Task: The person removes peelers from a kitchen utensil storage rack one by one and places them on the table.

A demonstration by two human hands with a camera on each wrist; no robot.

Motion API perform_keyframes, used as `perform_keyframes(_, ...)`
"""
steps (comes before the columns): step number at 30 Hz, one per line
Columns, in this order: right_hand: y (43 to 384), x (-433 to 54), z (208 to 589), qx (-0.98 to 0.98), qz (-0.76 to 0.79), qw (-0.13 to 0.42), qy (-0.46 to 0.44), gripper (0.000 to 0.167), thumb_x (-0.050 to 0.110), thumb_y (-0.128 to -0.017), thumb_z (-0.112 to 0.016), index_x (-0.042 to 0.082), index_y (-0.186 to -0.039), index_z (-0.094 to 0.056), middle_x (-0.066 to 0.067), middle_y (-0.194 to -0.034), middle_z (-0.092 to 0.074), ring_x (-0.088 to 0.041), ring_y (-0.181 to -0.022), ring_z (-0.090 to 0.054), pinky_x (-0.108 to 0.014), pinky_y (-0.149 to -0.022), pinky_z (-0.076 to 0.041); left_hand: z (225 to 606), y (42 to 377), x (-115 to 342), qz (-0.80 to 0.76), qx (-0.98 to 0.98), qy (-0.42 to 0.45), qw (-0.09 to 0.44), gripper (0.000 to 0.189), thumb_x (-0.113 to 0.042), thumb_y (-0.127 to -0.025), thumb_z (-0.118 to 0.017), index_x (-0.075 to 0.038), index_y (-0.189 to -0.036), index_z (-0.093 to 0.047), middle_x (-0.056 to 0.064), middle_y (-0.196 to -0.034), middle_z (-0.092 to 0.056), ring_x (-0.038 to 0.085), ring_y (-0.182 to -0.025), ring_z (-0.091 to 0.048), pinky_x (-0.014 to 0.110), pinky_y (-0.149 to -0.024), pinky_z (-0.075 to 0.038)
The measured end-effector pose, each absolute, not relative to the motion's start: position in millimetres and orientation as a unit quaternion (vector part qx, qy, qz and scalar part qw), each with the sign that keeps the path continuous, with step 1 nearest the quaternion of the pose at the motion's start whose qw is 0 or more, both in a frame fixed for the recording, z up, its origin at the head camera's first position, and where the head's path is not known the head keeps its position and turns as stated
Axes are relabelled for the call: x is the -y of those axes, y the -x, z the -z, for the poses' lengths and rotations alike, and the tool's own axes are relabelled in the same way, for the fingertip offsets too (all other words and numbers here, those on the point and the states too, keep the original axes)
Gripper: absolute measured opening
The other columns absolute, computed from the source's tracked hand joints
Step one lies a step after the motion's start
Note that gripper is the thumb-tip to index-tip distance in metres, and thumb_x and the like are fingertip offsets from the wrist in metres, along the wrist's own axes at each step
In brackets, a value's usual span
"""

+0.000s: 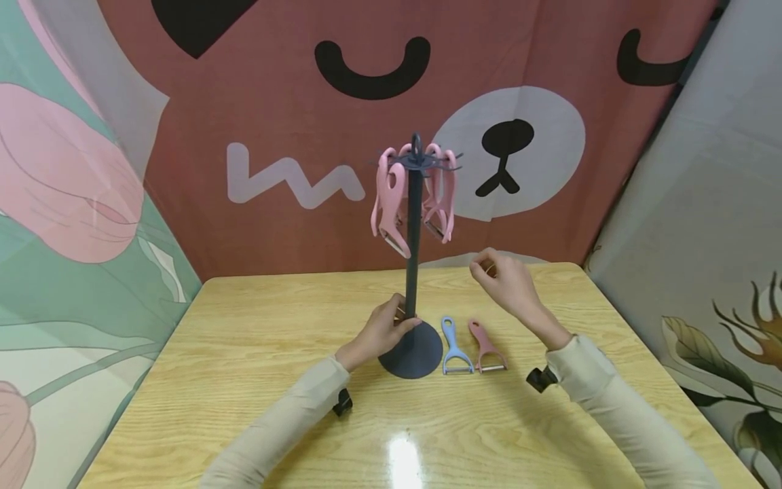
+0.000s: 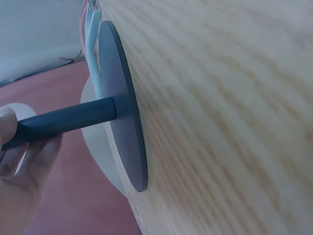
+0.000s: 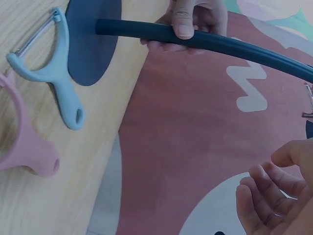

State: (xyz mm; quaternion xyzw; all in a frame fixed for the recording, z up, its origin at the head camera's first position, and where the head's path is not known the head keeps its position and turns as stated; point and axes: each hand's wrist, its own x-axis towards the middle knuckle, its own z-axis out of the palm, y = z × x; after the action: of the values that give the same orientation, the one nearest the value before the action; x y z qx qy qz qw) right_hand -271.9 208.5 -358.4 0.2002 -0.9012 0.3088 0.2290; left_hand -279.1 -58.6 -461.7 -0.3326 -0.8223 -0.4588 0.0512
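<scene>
A dark upright stand with a round base stands on the table. My left hand grips its pole low down, the thumb on one side and the fingers round the other, as the left wrist view also shows. Several pink peelers hang by their handle holes from the hooks at the top. My right hand is raised to the right of the pole, fingers loosely bent and holding nothing. Below it on the table lie a light blue peeler and a pink peeler, side by side.
The light wooden table ends at a back edge in front of a patterned cloth. More printed cloth hangs on the left and right. A dark wrist device sits under my right sleeve.
</scene>
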Motion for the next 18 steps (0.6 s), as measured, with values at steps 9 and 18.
perform_keyframes(9, 272.5, -204.8, 341.8, 0.867, -0.346, 0.276, -0.229, 0.014, 0.012, -0.100, -0.060, 0.001, -0.104, -0.068, -0.008, -0.086, -0.068, -0.020, -0.070, -0.061, -0.034, -0.063, -0.048, 459.2, 279.8, 58.5, 0.456, 0.824, 0.333, 0.043, 0.020, -0.017, -0.097, -0.065, -0.008, -0.108, -0.052, 0.004, -0.097, -0.064, 0.014, -0.086, -0.067, 0.025, -0.068, -0.055)
perform_keyframes(18, 271.3, -196.5, 320.5, 0.848, -0.385, 0.285, -0.227, 0.019, 0.017, -0.101, -0.060, 0.001, -0.109, -0.068, -0.008, -0.092, -0.069, -0.019, -0.076, -0.063, -0.021, -0.067, -0.048, 461.7, 280.0, 58.0, 0.460, 0.819, 0.338, 0.055, 0.019, -0.016, -0.096, -0.066, -0.007, -0.106, -0.052, 0.005, -0.097, -0.065, 0.016, -0.086, -0.068, 0.025, -0.069, -0.056)
